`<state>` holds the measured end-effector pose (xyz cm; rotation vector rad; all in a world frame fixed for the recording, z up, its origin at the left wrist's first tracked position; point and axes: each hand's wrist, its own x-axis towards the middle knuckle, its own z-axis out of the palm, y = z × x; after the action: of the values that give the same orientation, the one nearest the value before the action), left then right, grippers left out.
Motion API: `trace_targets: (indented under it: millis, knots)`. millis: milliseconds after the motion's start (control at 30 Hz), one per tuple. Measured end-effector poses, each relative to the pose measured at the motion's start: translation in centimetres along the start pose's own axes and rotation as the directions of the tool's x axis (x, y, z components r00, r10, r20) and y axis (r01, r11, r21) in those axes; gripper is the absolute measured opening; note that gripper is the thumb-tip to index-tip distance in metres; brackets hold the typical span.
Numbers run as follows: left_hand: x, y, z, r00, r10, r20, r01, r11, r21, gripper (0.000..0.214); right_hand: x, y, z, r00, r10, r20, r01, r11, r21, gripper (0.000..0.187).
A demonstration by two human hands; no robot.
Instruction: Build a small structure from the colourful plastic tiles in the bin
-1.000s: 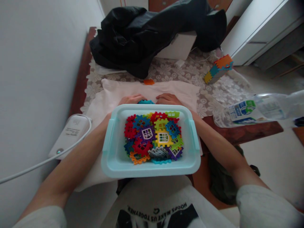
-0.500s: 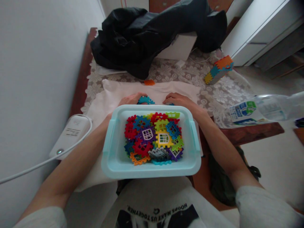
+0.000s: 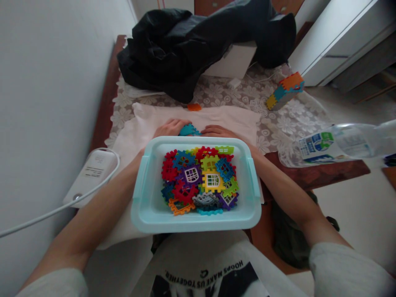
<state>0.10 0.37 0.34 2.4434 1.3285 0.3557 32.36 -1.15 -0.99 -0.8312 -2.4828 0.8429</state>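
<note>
A light blue plastic tub [image 3: 148, 198] on my lap holds several colourful toothed building tiles [image 3: 198, 179]. Just beyond its far rim, on a white cloth [image 3: 235, 119], my left hand [image 3: 169, 127] and my right hand [image 3: 216, 131] meet around a teal toothed tile [image 3: 188, 130]. Both hands have fingers curled in and touching that tile. The tub's rim hides the lower part of both hands and of the tile.
A small orange tile [image 3: 194, 107] lies on the cloth farther back. A block built of coloured tiles [image 3: 284, 90] stands at the right on the lace tablecloth. A black jacket [image 3: 198, 41] covers the far end, a plastic bottle [image 3: 340, 142] lies right, a white adapter [image 3: 91, 171] left.
My right hand, which had drifted right half a second ago, has come back left to the teal tile. My left hand stayed on the tile throughout.
</note>
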Motion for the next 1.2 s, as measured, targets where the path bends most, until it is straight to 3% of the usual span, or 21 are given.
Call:
trace_targets:
  millis: [133,400,700,933,1100,1200]
  knots:
    - [0.3,-0.4,0.2,0.999,0.038,0.027,-0.039,0.999,0.028,0.064,0.1,-0.5,-0.1,0.998,-0.048,-0.045,0.047,0.998,-0.029,0.041]
    - [0.9,-1.6,1.3,0.998,0.039,0.056,-0.045,0.994,0.096,0.069,-0.1,-0.7,0.1,0.997,-0.016,-0.078,0.017,1.000,0.019,0.033]
    - [0.3,-0.9,0.8,0.999,0.052,0.009,-0.052,0.998,-0.027,0.066,-0.1,-0.2,0.4,0.998,-0.015,-0.065,0.024,0.990,0.142,0.029]
    - [0.0,-0.3,0.0,0.999,0.032,0.024,-0.030,0.996,-0.087,0.052,-0.1,-1.3,0.3,0.998,0.053,-0.032,-0.051,0.997,0.055,0.039]
    - [0.3,-1.2,0.4,0.996,0.077,0.039,-0.072,0.991,-0.111,0.058,0.0,-0.5,0.9,0.996,0.028,-0.082,-0.024,0.999,0.048,0.033]
    - [0.2,-1.1,0.4,0.992,0.119,0.031,-0.114,0.985,-0.129,0.052,0.4,0.3,1.7,0.985,0.035,-0.171,-0.027,0.999,0.045,0.030]
